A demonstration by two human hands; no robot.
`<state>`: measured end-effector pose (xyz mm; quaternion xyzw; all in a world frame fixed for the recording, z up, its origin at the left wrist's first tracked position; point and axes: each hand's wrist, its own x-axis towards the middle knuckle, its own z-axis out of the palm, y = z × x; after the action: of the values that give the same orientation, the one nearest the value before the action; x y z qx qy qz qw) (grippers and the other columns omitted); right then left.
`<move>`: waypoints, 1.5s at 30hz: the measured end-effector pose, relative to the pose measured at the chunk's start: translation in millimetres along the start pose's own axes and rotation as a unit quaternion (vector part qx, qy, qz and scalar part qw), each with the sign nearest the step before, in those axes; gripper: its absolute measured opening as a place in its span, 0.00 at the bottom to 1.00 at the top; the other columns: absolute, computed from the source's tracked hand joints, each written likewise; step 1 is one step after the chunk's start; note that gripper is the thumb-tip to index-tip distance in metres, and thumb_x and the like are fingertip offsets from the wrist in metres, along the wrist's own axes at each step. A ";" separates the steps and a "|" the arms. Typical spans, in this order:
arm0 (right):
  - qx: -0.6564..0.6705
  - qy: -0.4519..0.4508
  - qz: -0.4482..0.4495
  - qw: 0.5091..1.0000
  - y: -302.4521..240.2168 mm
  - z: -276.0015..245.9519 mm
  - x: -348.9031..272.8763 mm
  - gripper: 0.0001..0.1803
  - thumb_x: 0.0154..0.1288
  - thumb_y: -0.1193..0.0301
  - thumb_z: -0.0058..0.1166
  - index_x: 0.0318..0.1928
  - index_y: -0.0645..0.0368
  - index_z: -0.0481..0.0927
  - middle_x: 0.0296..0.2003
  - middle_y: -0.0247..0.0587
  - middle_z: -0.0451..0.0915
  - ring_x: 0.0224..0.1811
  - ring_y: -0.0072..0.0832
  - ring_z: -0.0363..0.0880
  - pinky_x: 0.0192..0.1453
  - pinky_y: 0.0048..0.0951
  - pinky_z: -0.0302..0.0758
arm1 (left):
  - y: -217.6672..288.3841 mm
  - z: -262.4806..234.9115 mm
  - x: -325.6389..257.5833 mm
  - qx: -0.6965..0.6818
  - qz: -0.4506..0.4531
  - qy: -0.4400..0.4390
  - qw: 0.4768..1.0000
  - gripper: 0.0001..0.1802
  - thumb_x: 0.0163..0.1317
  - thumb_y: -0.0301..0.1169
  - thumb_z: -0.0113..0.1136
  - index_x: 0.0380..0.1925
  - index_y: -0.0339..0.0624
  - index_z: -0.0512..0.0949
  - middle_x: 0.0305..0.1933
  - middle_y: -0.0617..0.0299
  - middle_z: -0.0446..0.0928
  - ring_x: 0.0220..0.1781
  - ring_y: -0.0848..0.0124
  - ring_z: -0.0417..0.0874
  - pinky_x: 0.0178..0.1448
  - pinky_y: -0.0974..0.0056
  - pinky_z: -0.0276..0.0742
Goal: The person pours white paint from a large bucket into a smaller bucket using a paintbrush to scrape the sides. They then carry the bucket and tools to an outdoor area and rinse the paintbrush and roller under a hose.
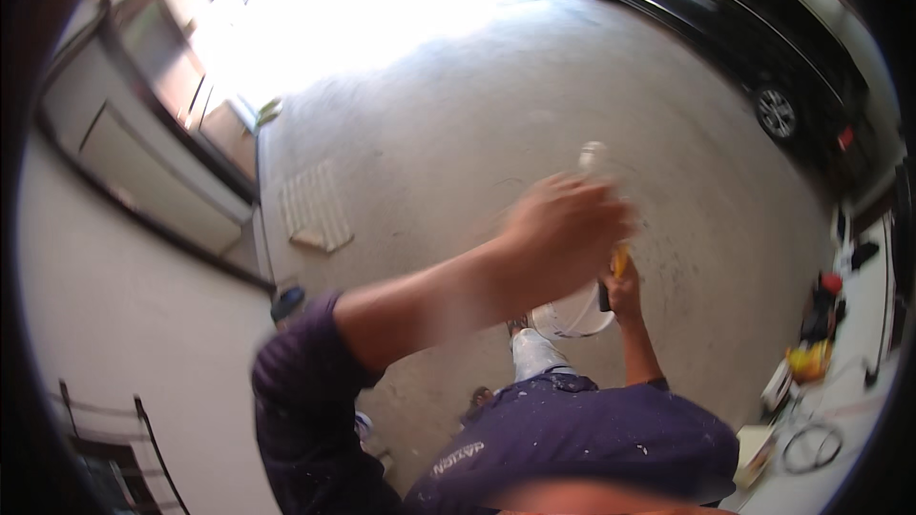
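My left hand (565,227) is raised across the front of my body, smeared by motion. Its fingers look curled, and a small whitish, blurred thing (593,154) sticks out beyond the knuckles; what it is cannot be made out. Lower and partly behind it, my right hand (626,294) is closed round a yellow and black tool handle (620,260). The tool's working end is hidden by the left hand. Below the hands a white bucket (584,326) stands on the floor, partly covered by my left forearm.
A striped mat (317,208) lies on the concrete floor (429,162) at left, near a doorway. At upper right a dark car (697,19) is parked. Along the right wall sit a yellow bag (809,360), a coiled cable (811,448) and other items.
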<state>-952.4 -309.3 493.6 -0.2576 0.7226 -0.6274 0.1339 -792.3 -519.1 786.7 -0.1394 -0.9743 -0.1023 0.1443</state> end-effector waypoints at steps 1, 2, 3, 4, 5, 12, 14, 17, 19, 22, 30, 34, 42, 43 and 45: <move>0.016 0.011 0.008 1.000 3.1 -2.2 21.0 0.13 0.69 0.75 0.61 0.52 0.64 0.79 0.41 0.35 0.83 0.44 0.25 0.81 0.50 0.29 0.77 | 4.7 -18.2 52.9 0.012 -0.002 -0.173 0.985 0.08 0.63 0.33 0.64 0.41 0.46 0.83 0.41 0.65 0.83 0.44 0.67 0.85 0.51 0.63 0.82; 0.016 0.019 0.016 1.000 7.4 -2.4 42.1 0.13 0.69 0.75 0.61 0.52 0.64 0.79 0.41 0.35 0.83 0.44 0.25 0.81 0.51 0.29 0.77 | -2.5 -24.5 83.0 -0.024 0.031 -0.173 0.984 0.08 0.63 0.32 0.65 0.41 0.46 0.83 0.41 0.65 0.83 0.44 0.66 0.86 0.51 0.62 0.82; 0.009 0.025 0.027 0.999 11.2 -8.2 62.8 0.13 0.69 0.75 0.60 0.52 0.64 0.79 0.42 0.35 0.83 0.45 0.25 0.81 0.51 0.29 0.77 | -6.1 -31.8 104.8 -0.061 0.037 -0.175 0.982 0.09 0.62 0.32 0.65 0.42 0.46 0.83 0.42 0.64 0.83 0.44 0.66 0.86 0.50 0.62 0.82; 0.001 0.030 0.035 0.999 16.1 -13.6 86.3 0.13 0.69 0.75 0.60 0.52 0.64 0.78 0.42 0.36 0.83 0.45 0.25 0.81 0.51 0.29 0.77 | -13.8 -35.3 123.7 -0.094 0.036 -0.161 0.982 0.09 0.61 0.32 0.66 0.42 0.46 0.84 0.42 0.64 0.84 0.44 0.66 0.86 0.50 0.62 0.83; -0.009 0.040 0.044 0.998 21.6 -21.8 109.3 0.13 0.69 0.75 0.60 0.52 0.64 0.78 0.42 0.36 0.83 0.45 0.25 0.81 0.51 0.29 0.77 | -21.4 -37.7 141.5 -0.132 0.038 -0.150 0.979 0.10 0.61 0.31 0.66 0.42 0.45 0.84 0.42 0.63 0.84 0.44 0.66 0.87 0.50 0.62 0.83; -0.055 0.137 0.053 0.988 51.8 -123.7 232.7 0.14 0.69 0.76 0.60 0.53 0.64 0.78 0.43 0.36 0.83 0.45 0.24 0.81 0.53 0.28 0.77 | -59.5 -24.4 274.9 -0.295 0.084 -0.123 0.944 0.15 0.56 0.29 0.70 0.45 0.44 0.86 0.45 0.60 0.86 0.46 0.65 0.89 0.47 0.60 0.86; -0.064 0.150 0.047 0.985 55.7 -140.0 261.9 0.14 0.69 0.76 0.60 0.53 0.63 0.78 0.43 0.37 0.83 0.45 0.23 0.81 0.53 0.28 0.76 | -58.2 -23.7 311.5 -0.318 0.107 -0.123 0.934 0.16 0.55 0.28 0.71 0.45 0.44 0.86 0.46 0.60 0.87 0.46 0.65 0.89 0.47 0.59 0.86; -0.084 0.160 0.039 0.983 54.4 -146.7 304.5 0.14 0.69 0.76 0.59 0.53 0.63 0.78 0.44 0.37 0.83 0.45 0.23 0.81 0.54 0.27 0.76 | -73.3 -27.6 347.0 -0.347 0.117 -0.134 0.921 0.18 0.53 0.27 0.73 0.47 0.43 0.87 0.47 0.58 0.88 0.46 0.65 0.90 0.46 0.59 0.88; -0.092 0.175 0.028 0.980 55.5 -140.6 338.3 0.14 0.69 0.76 0.59 0.54 0.63 0.77 0.44 0.37 0.83 0.46 0.23 0.81 0.54 0.27 0.76 | -101.4 -24.7 353.7 -0.378 0.097 -0.147 0.909 0.20 0.52 0.27 0.74 0.47 0.43 0.87 0.48 0.58 0.88 0.47 0.65 0.91 0.45 0.58 0.88; -0.131 0.230 -0.006 0.964 80.7 -107.7 419.1 0.13 0.66 0.76 0.62 0.50 0.62 0.78 0.38 0.32 0.79 0.41 0.23 0.77 0.51 0.26 0.75 | -204.7 4.5 364.5 -0.511 0.034 -0.045 0.858 0.08 0.57 0.28 0.67 0.33 0.33 0.86 0.34 0.50 0.88 0.40 0.55 0.91 0.44 0.55 0.86; -0.225 0.257 0.025 0.940 121.6 -8.6 639.6 0.13 0.68 0.74 0.63 0.50 0.61 0.78 0.41 0.34 0.83 0.42 0.22 0.80 0.50 0.27 0.76 | -551.7 41.3 448.7 -0.348 0.142 -0.190 0.907 0.08 0.54 0.29 0.73 0.35 0.42 0.88 0.41 0.55 0.89 0.45 0.61 0.92 0.41 0.60 0.87; -0.209 0.267 0.050 0.939 107.5 -9.0 629.1 0.19 0.67 0.62 0.67 0.51 0.59 0.79 0.42 0.36 0.83 0.43 0.26 0.80 0.49 0.33 0.77 | -628.3 108.5 478.1 -0.262 0.065 -0.193 0.943 0.15 0.68 0.41 0.62 0.40 0.39 0.84 0.37 0.52 0.87 0.38 0.54 0.89 0.40 0.54 0.84; -0.182 0.269 0.135 0.936 241.6 6.6 873.4 0.12 0.68 0.71 0.62 0.45 0.62 0.75 0.34 0.40 0.77 0.37 0.32 0.78 0.47 0.35 0.75 | -1037.7 456.1 293.1 -0.340 -0.589 0.193 0.707 0.27 0.80 0.41 0.43 0.71 0.39 0.70 0.73 0.51 0.71 0.73 0.53 0.73 0.75 0.53 0.67; -0.212 0.246 0.146 0.934 254.0 3.7 908.8 0.12 0.67 0.70 0.62 0.46 0.62 0.75 0.34 0.42 0.78 0.38 0.35 0.78 0.47 0.37 0.76 | -1022.5 486.5 233.7 -0.313 -0.693 0.174 0.625 0.26 0.80 0.40 0.44 0.71 0.39 0.70 0.73 0.50 0.72 0.73 0.53 0.73 0.75 0.54 0.67; -0.265 0.210 0.243 0.909 261.7 4.6 944.1 0.14 0.66 0.70 0.63 0.46 0.63 0.75 0.36 0.46 0.79 0.39 0.39 0.80 0.48 0.39 0.76 | -954.9 525.8 131.9 -0.255 -0.849 -0.005 0.462 0.26 0.78 0.39 0.45 0.70 0.39 0.71 0.72 0.50 0.72 0.72 0.53 0.73 0.75 0.54 0.68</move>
<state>-1788.4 -802.3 360.0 0.0376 0.9137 -0.4010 0.0541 -1334.0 -1258.9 182.6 0.7257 -0.5433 -0.4178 -0.0610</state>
